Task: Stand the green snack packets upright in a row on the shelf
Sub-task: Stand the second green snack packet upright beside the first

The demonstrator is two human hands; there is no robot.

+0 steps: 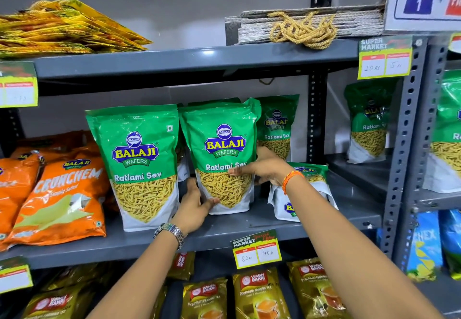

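Both hands clasp the same green packet (220, 156), the middle one on the grey shelf (224, 231): the left hand (193, 207) cups its lower left corner with the thumb across the front, and the right hand (262, 169) grips its right edge with the thumb pressed on the front. That packet stands upright, its base on the shelf board.

Going left to right along this shelf: orange packets (57, 194) lean at the far left and are no part of the job. Next, 1 green packet (139, 166) stands upright by itself, just beside the held one and a little further forward. Then comes the held packet, and behind its right shoulder another green packet (278, 124) stands near the back wall. To the right, under the right wrist, 1 green packet (303, 191) lies tipped over on the shelf, not yet stood up.

My judgement is that the row is partly made: 2 front packets are up, with 1 of them in the middle of being settled. What remains is to let go of the middle packet, raise the fallen one and line it up at the row's right end.
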